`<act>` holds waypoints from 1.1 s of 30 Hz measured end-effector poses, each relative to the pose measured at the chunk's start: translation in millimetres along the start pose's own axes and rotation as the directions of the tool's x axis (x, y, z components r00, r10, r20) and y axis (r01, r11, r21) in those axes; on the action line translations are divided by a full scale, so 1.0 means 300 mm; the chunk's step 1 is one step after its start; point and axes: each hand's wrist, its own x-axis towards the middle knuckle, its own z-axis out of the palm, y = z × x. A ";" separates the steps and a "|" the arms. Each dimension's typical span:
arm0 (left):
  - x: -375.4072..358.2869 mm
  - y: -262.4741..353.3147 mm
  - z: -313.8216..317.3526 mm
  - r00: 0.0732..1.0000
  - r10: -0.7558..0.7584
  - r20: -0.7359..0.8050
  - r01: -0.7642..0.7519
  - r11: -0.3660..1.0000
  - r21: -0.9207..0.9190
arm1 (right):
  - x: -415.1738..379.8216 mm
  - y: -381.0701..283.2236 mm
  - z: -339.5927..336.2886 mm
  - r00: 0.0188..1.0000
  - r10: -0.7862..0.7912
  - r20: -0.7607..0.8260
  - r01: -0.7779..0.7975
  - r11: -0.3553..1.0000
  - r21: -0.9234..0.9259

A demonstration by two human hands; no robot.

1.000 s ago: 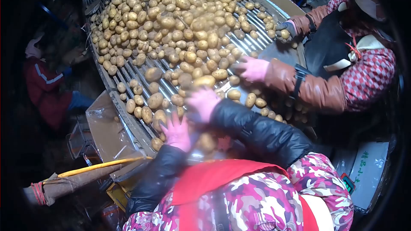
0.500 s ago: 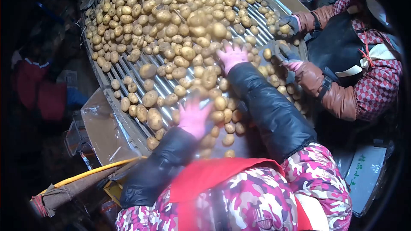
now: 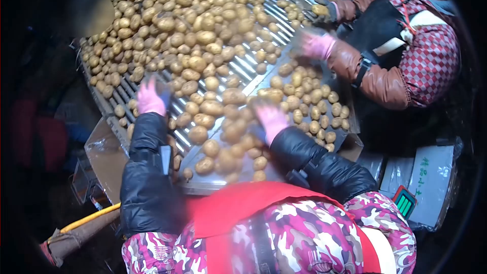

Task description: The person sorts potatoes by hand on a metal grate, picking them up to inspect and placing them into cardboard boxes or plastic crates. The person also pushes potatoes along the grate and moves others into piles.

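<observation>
Many potatoes point(image 3: 198, 63) lie heaped on a slatted metal rack point(image 3: 247, 68) that ends in a smooth metal tray point(image 3: 188, 165) near my body. My left hand point(image 3: 152, 97), in a pink glove, reaches to the rack's left side among potatoes, its fingers stretched out. My right hand point(image 3: 271, 120), also pink-gloved, is over the tray beside blurred potatoes point(image 3: 233, 129). Motion smears its fingers, so its hold does not show. Several loose potatoes point(image 3: 210, 147) sit on the tray between my forearms.
A co-worker point(image 3: 431, 58) at the right has one gloved hand point(image 3: 317, 45) blurred over the rack and another near a potato point(image 3: 319, 9). More potatoes point(image 3: 314, 106) gather on the right. Cardboard point(image 3: 106, 157) flanks the left side; a wrapped box point(image 3: 431, 182) stands at the right.
My left hand has moved left and farther up the rack. My right hand has come back toward me, with potatoes blurred beside it. A blurred round shape now appears at upper left.
</observation>
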 end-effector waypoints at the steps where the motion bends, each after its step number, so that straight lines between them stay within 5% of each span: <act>1: 0.033 0.003 -0.036 0.991 -0.095 0.097 0.090 0.994 0.060 | -0.048 -0.051 0.012 1.000 -0.019 0.005 0.019 0.999 0.027; 7: 0.031 -0.045 0.022 0.934 -0.205 0.292 0.240 0.967 -0.089 | -0.100 -0.131 0.108 0.844 -0.521 0.127 0.535 0.833 -0.137; 9: -0.065 -0.060 0.059 0.967 -0.029 0.254 0.083 0.976 -0.203 | -0.040 -0.157 0.092 0.788 -0.581 0.205 0.612 0.775 -0.155; 13: -0.298 0.107 0.003 0.987 -0.028 0.157 0.034 0.999 -0.040 | 0.104 -0.203 0.030 0.858 -0.493 0.146 0.510 0.852 -0.119; 16: -0.415 0.168 -0.018 0.977 0.040 0.208 -0.041 0.999 -0.001 | 0.190 -0.150 0.012 0.957 -0.273 0.093 0.286 0.942 -0.175; 18: -0.479 0.232 -0.110 0.931 0.092 0.353 -0.095 0.995 -0.011 | 0.183 -0.093 -0.043 0.984 -0.161 0.079 0.165 0.986 -0.037; 20: -0.557 0.241 -0.153 0.928 0.205 0.310 -0.192 0.979 -0.070 | 0.152 -0.058 -0.056 0.993 -0.112 0.030 0.114 0.988 -0.103; 23: -0.678 0.194 -0.148 0.918 0.339 0.205 -0.314 0.938 -0.143 | 0.036 -0.018 -0.015 0.982 -0.179 -0.054 0.160 0.953 -0.256; 28: -0.815 0.110 -0.143 0.933 0.321 0.163 -0.304 0.945 -0.121 | -0.167 -0.065 0.012 0.982 -0.095 0.164 0.121 0.980 -0.161; 33: -0.854 0.075 -0.122 0.915 0.389 0.109 -0.375 0.918 -0.132 | -0.194 -0.289 -0.225 0.906 -0.418 0.059 0.420 0.907 -0.025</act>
